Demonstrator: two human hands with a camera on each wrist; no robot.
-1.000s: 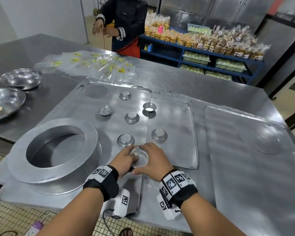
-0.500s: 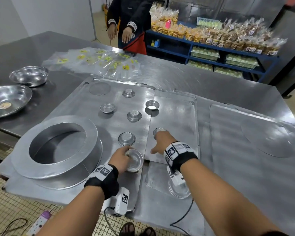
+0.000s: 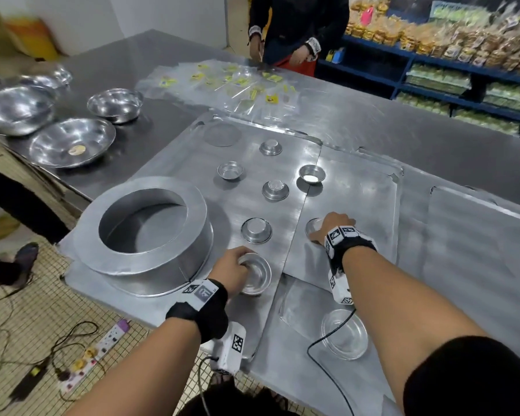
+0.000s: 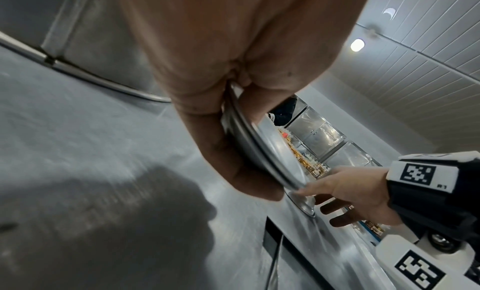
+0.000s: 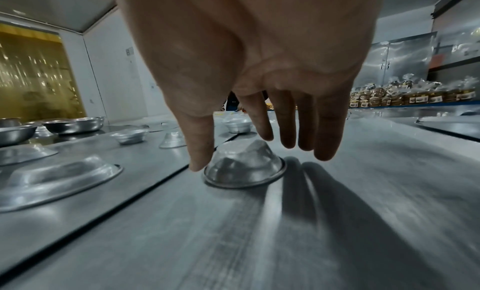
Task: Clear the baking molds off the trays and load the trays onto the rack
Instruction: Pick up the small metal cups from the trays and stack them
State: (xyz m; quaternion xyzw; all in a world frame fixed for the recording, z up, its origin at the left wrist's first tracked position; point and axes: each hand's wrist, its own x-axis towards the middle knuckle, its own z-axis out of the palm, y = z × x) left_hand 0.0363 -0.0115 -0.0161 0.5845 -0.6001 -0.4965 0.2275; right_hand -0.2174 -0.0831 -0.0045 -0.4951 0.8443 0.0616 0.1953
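Note:
My left hand (image 3: 237, 270) grips a small stack of round metal molds (image 3: 257, 276) at the near edge of the left tray (image 3: 192, 151); the left wrist view shows the stack (image 4: 262, 150) pinched at its rim. My right hand (image 3: 323, 229) hovers over an upturned mold (image 5: 244, 167) on the middle tray (image 3: 370, 205). Its thumb (image 5: 200, 150) touches the mold's rim and its fingers (image 5: 306, 130) are straight above it. Several more molds, such as one (image 3: 256, 230) nearby and another (image 3: 275, 190) farther off, stand loose on the left tray.
A large ring pan (image 3: 150, 229) sits on the left tray. A third tray (image 3: 478, 250) lies at the right. Metal bowls (image 3: 72, 142) stand at the far left, plastic bags (image 3: 222, 82) farther back. Another person (image 3: 294, 25) stands across the table. A flat disc (image 3: 344, 337) lies near the front edge.
My right hand has let go of the mold stack and moved forward and right onto the upturned mold on the middle tray. The left hand keeps holding the stack.

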